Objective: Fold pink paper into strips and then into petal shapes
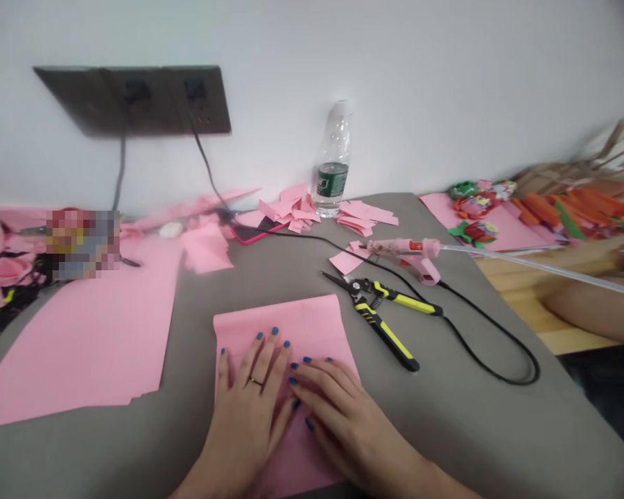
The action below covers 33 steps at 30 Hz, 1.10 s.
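A sheet of pink paper lies before me on the grey table, its far edge bent over in a rounded fold. My left hand rests flat on the paper with its fingers spread, a thin ring on one of them. Beside it, my right hand lies on the same sheet, fingers stretched out towards the left hand and holding nothing. To the right of the sheet are yellow-and-black pruning shears with their handles apart. Behind the shears a pink glue gun rests on its side, a long clear glue stick in its back.
A stack of pink paper covers the left side. Pink scraps and a water bottle stand by the wall, under a socket panel. Paper flowers lie at the far right. A person's leg shows at the right edge.
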### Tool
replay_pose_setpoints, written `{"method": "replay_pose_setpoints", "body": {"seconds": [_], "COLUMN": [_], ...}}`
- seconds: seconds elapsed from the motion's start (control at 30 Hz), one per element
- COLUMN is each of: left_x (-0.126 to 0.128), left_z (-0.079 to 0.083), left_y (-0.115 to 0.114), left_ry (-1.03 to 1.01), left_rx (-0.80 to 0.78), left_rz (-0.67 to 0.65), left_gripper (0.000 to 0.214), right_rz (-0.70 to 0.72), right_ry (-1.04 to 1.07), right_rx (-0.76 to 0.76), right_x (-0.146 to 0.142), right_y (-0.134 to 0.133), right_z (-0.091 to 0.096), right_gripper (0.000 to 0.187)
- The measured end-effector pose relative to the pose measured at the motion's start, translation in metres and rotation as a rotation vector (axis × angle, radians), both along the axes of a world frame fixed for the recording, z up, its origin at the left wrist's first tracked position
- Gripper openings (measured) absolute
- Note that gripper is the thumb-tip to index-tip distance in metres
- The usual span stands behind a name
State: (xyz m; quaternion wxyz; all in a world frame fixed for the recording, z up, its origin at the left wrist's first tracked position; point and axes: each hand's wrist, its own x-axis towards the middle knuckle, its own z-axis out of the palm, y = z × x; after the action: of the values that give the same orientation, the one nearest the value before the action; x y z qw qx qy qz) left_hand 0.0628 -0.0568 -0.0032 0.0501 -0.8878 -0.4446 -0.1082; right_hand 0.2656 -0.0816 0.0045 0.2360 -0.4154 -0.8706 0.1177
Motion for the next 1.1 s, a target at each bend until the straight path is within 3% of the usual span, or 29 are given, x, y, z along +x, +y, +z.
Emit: {"method": "replay_pose_setpoints", "body": {"seconds": [0.2, 0.37, 0.57, 0.83, 1.1], "left_x": [-0.001, 0.000, 0.004, 0.005, 0.005], "left_z": [0.000, 0.002, 0.004, 0.001, 0.000], "left_y": [0.001, 0.003, 0.004, 0.003, 0.002], "left_ry": [0.001, -0.004, 0.014, 0.002, -0.004], "left_rx": [0.015, 0.001, 0.045, 0.081, 0.037], "left_rz": [-0.021, -0.016, -0.009, -0.032, -0.018], "left_gripper": [0.047, 0.048, 0.046, 0.051, 0.061], "right_rz": [-0.201, -0.204, -0.226, -0.151, -0.159], "right_ry": [-0.107, -0.155, -0.039, 0.355, 0.460], "right_rx": [0.021, -0.013, 0.002, -0.351, -0.469], "right_x": [0.004, 0.007, 0.006, -0.005, -0.015], "right_y": [-0.001, 0.001, 0.009, 0.061, 0.085], "right_z": [-0.004, -0.007, -0.001, 0.024, 0.019], "right_gripper": [0.053, 0.057, 0.044, 0.027, 0.024]}}
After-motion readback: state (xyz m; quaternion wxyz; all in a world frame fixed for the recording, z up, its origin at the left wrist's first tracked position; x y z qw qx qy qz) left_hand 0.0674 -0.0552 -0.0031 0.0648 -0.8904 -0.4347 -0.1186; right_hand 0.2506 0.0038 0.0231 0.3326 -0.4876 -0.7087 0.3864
